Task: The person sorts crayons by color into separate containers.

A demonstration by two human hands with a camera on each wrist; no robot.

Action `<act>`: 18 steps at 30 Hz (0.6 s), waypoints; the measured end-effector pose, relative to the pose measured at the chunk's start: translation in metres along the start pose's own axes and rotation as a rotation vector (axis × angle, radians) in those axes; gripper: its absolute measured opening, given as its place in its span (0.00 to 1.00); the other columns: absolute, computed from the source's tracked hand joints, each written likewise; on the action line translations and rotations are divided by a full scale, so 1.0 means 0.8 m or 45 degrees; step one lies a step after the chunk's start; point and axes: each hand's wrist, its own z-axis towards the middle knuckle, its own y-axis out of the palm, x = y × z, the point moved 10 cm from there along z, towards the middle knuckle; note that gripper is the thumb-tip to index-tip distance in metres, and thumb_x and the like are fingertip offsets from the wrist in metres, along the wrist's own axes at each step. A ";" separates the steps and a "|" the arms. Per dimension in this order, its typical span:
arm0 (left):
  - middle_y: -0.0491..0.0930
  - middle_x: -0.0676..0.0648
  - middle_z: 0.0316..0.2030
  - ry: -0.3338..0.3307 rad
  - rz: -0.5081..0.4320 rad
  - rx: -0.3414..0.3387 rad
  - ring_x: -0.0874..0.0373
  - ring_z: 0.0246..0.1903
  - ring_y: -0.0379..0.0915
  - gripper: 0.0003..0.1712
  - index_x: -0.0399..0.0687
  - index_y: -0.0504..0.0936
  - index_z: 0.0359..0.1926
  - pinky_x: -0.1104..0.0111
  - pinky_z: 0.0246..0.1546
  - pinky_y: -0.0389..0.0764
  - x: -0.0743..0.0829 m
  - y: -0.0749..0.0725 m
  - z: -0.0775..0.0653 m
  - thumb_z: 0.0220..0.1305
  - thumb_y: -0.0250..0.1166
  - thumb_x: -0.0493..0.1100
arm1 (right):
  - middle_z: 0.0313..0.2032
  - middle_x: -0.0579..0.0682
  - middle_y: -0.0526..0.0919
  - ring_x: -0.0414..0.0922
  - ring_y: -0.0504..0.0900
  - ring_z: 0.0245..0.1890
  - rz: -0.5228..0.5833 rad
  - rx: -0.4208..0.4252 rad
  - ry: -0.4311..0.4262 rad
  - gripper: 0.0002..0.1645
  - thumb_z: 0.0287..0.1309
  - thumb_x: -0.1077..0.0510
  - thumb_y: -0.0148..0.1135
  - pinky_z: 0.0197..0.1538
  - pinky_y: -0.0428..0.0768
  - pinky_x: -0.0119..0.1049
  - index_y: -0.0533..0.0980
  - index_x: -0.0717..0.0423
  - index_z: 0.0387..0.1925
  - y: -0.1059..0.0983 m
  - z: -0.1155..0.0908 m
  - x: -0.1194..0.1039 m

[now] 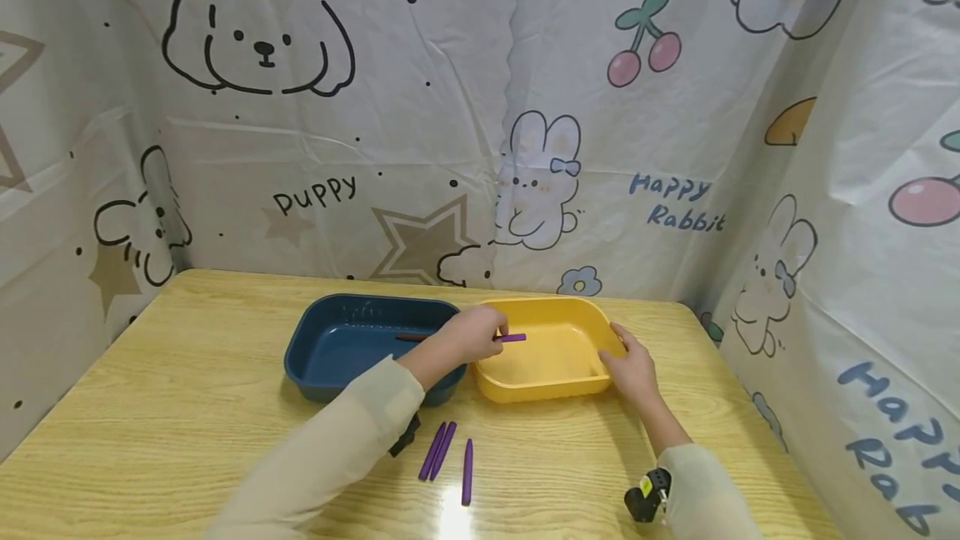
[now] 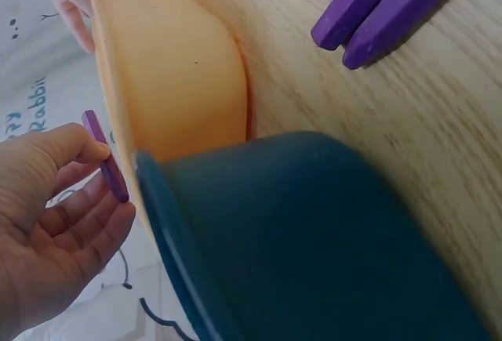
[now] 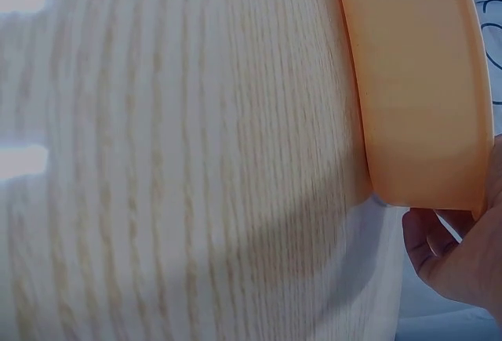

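Observation:
My left hand (image 1: 474, 333) pinches a purple crayon (image 2: 107, 157) between thumb and fingertips, above the place where the two trays meet. In the head view, one end of that crayon shows over the yellow tray (image 1: 543, 390). My right hand (image 1: 633, 367) grips the yellow tray's right rim, thumb on the inner side and fingers outside. To the left, a dark blue tray (image 1: 303, 377) stands against the yellow one, with a dark brown crayon (image 1: 411, 337) in it, partly hidden by my left hand and forearm.
On the wooden table (image 1: 187, 407) in front of the trays lie two purple crayons (image 1: 437, 451) side by side, and another purple crayon (image 1: 467, 473) to their right. A printed cloth (image 1: 450, 107) hangs behind the table and along its sides.

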 end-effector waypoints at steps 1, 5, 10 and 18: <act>0.81 0.50 0.33 -0.002 0.009 0.003 0.60 0.30 0.70 0.08 0.46 0.83 0.39 0.70 0.37 0.75 0.001 0.001 0.001 0.58 0.63 0.41 | 0.63 0.70 0.64 0.62 0.66 0.62 0.004 0.000 0.003 0.35 0.62 0.60 0.53 0.61 0.68 0.52 0.56 0.58 0.69 0.000 0.000 0.000; 0.81 0.50 0.34 0.002 0.045 0.007 0.59 0.32 0.71 0.08 0.46 0.83 0.38 0.68 0.40 0.76 0.004 0.006 0.005 0.57 0.64 0.42 | 0.63 0.69 0.63 0.61 0.66 0.62 0.016 0.003 0.012 0.35 0.62 0.60 0.52 0.62 0.68 0.51 0.55 0.57 0.70 0.001 0.001 0.001; 0.80 0.50 0.36 0.002 0.063 0.003 0.59 0.34 0.71 0.09 0.46 0.83 0.40 0.69 0.43 0.76 0.005 0.017 0.013 0.58 0.64 0.42 | 0.63 0.69 0.64 0.60 0.67 0.62 0.021 0.013 0.021 0.35 0.62 0.59 0.52 0.61 0.69 0.51 0.55 0.56 0.70 0.000 0.002 0.003; 0.80 0.50 0.37 0.005 0.043 0.031 0.59 0.37 0.73 0.08 0.48 0.82 0.41 0.68 0.43 0.76 0.004 0.023 0.020 0.60 0.62 0.41 | 0.63 0.69 0.64 0.60 0.68 0.61 0.064 0.019 0.033 0.35 0.62 0.60 0.52 0.59 0.71 0.50 0.56 0.56 0.70 0.000 0.002 0.006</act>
